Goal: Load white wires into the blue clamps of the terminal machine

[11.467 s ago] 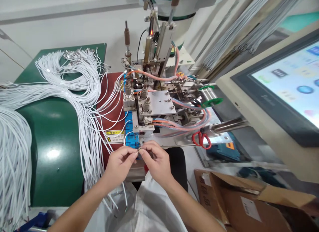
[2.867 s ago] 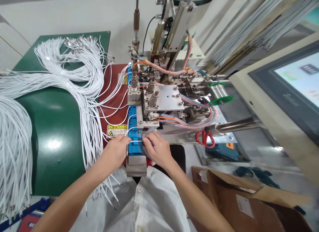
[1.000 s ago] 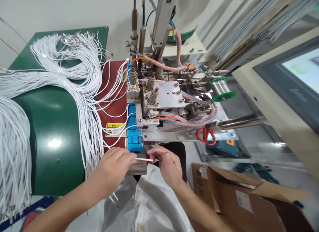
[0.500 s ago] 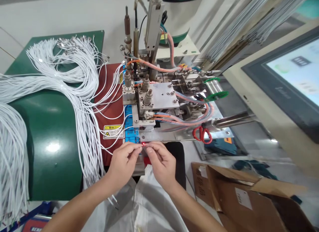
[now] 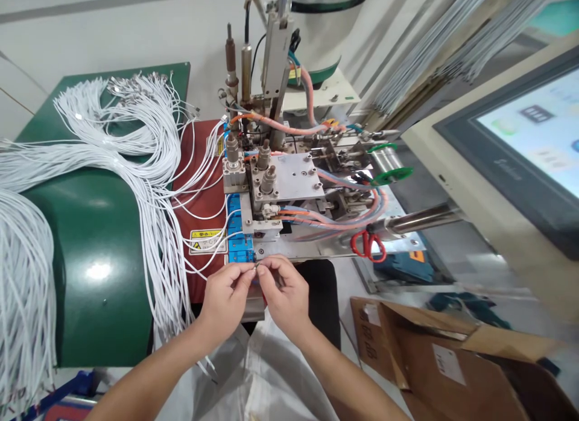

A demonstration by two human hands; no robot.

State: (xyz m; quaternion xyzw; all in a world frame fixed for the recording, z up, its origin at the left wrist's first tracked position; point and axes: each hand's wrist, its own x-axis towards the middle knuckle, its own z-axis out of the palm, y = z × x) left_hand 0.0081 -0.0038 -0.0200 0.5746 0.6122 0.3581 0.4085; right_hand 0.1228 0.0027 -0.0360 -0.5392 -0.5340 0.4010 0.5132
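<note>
My left hand (image 5: 227, 295) is closed in a pinch at the machine's front edge. A white cable (image 5: 198, 274) runs from the bundle into its fingers. My right hand (image 5: 284, 293) is pinched too, its fingertips meeting those of the left. Whatever small piece sits between the fingertips is mostly hidden. Just beyond the fingers, a row of blue fixture blocks (image 5: 239, 247) holds several white cable ends along the machine (image 5: 292, 175). To the left, a thick bundle of white cables (image 5: 156, 246) hangs over the edge of the green table (image 5: 102, 312).
Red-handled scissors (image 5: 368, 246) hang at the machine's right front. A green spool of silvery wire (image 5: 388, 163) stands behind them. The monitor (image 5: 520, 137) juts in on the right, above an open cardboard box (image 5: 434, 348). A warning label (image 5: 208, 241) marks the red surface.
My right hand has shifted left, closing the small gap to my left fingertips. The red glow at the fingertips no longer shows. The view has tilted slightly.
</note>
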